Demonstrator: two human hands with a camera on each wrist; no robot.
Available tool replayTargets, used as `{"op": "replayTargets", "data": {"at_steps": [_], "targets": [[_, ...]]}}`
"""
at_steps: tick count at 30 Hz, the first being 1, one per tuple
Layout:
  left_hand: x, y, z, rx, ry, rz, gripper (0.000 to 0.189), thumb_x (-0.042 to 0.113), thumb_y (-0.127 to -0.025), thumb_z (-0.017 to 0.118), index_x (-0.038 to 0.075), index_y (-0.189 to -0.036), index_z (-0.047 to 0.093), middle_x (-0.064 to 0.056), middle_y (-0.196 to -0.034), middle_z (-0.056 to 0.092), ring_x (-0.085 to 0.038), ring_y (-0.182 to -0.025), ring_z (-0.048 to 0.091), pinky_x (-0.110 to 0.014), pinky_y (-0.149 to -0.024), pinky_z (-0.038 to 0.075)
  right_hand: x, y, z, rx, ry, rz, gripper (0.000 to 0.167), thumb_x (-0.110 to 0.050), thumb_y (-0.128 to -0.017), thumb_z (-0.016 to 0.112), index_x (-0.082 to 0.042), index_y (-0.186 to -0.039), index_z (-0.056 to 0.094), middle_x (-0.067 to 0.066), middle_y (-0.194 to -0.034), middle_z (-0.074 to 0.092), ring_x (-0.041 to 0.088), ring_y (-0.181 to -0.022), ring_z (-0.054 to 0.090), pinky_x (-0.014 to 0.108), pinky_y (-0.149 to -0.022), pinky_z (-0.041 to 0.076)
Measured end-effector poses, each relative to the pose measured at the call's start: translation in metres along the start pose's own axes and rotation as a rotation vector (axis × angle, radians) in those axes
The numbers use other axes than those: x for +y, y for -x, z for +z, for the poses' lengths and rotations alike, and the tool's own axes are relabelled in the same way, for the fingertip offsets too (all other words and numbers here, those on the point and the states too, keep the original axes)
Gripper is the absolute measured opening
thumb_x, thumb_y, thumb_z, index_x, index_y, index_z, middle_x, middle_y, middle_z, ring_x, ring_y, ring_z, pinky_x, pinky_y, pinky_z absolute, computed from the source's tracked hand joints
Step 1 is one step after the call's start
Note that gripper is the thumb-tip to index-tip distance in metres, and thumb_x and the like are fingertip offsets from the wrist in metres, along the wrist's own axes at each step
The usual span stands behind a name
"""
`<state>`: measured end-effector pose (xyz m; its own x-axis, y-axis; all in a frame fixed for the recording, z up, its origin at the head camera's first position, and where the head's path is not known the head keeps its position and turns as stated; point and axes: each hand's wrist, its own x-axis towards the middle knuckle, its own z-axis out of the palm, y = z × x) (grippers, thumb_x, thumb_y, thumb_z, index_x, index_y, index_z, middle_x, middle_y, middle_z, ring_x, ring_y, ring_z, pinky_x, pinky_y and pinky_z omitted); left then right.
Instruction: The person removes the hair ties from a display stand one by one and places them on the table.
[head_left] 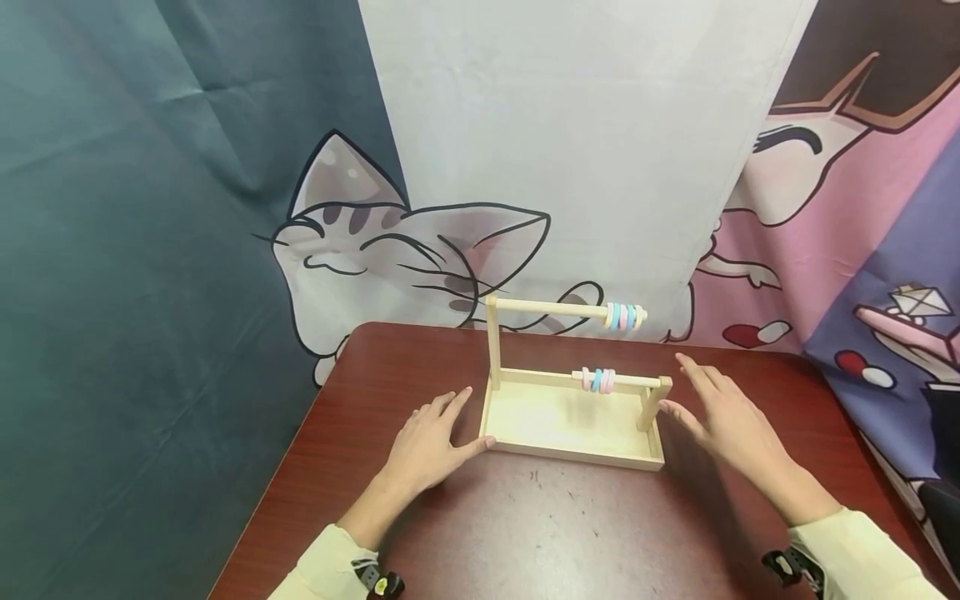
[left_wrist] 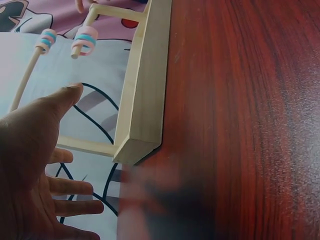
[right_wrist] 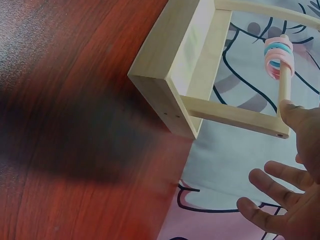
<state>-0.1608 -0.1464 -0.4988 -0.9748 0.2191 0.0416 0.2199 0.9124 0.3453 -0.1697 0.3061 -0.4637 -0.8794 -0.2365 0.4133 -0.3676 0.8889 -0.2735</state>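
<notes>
A pale wooden rack (head_left: 570, 457) with a shallow tray base stands on the table. Its taller left post carries a long rod (head_left: 551, 308), with several pastel rings (head_left: 622, 316) gathered at the right end. From the shorter right post a lower rod (head_left: 636, 381) points left, and pink and blue rings (head_left: 597, 381) hang near its free tip. My left hand (head_left: 429, 442) is spread beside the tray's left end, thumb at the front corner. On the other side my right hand (head_left: 731, 417) has its fingers extended, the thumb close to the short post (right_wrist: 235, 116). Neither hand grips anything.
The reddish-brown table (head_left: 525, 533) has a glossy top. Right behind it hangs a printed curtain (head_left: 600, 150) with a cartoon cat, and a teal stretch of cloth (head_left: 150, 333) lies to the left. Dark wrist straps (head_left: 378, 579) sit at both cuffs.
</notes>
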Motion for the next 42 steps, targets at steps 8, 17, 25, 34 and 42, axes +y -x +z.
{"op": "replayTargets", "data": {"at_steps": [8, 17, 25, 34, 42], "targets": [[0.001, 0.001, 0.001, 0.002, 0.004, 0.009, 0.098, 0.086, -0.095, 0.061, 0.028, -0.171, 0.043, -0.014, -0.165, 0.056, -0.043, -0.151, 0.057, -0.069, -0.123, 0.044, 0.001, -0.007, 0.005, 0.013, 0.004, -0.028, 0.080, -0.021, -0.091, 0.092, -0.001, -0.157, 0.051, 0.029, -0.132, 0.067, 0.052, -0.116, 0.066, 0.072, -0.089, 0.056], [0.002, 0.002, 0.003, 0.014, -0.002, 0.008, 0.094, 0.084, -0.096, 0.061, 0.028, -0.170, 0.044, -0.013, -0.163, 0.059, -0.041, -0.149, 0.059, -0.068, -0.123, 0.045, 0.000, -0.012, 0.012, 0.039, 0.012, -0.099, 0.068, -0.013, -0.092, 0.090, 0.001, -0.150, 0.058, 0.024, -0.119, 0.072, 0.049, -0.108, 0.069, 0.070, -0.084, 0.058], [0.002, 0.003, 0.003, 0.015, 0.008, 0.006, 0.092, 0.083, -0.097, 0.061, 0.028, -0.169, 0.046, -0.012, -0.160, 0.062, -0.041, -0.146, 0.061, -0.069, -0.120, 0.047, -0.001, -0.014, 0.016, 0.031, -0.010, -0.134, 0.054, -0.007, -0.094, 0.086, 0.002, -0.142, 0.063, 0.020, -0.111, 0.074, 0.044, -0.099, 0.072, 0.065, -0.078, 0.059], [0.003, 0.004, 0.005, 0.014, 0.017, 0.005, 0.090, 0.081, -0.097, 0.062, 0.028, -0.169, 0.047, -0.012, -0.159, 0.063, -0.042, -0.145, 0.062, -0.070, -0.119, 0.047, 0.000, -0.014, 0.021, 0.027, -0.011, -0.141, 0.045, -0.004, -0.096, 0.083, 0.001, -0.138, 0.067, 0.013, -0.102, 0.074, 0.035, -0.091, 0.071, 0.059, -0.074, 0.059], [0.004, 0.003, 0.005, 0.024, 0.005, 0.023, 0.090, 0.082, -0.098, 0.061, 0.026, -0.168, 0.049, -0.012, -0.155, 0.066, -0.042, -0.141, 0.065, -0.069, -0.115, 0.051, -0.001, -0.016, 0.024, 0.057, -0.013, -0.176, 0.037, -0.001, -0.096, 0.082, 0.001, -0.131, 0.071, 0.010, -0.101, 0.074, 0.028, -0.087, 0.069, 0.054, -0.074, 0.057]]}}
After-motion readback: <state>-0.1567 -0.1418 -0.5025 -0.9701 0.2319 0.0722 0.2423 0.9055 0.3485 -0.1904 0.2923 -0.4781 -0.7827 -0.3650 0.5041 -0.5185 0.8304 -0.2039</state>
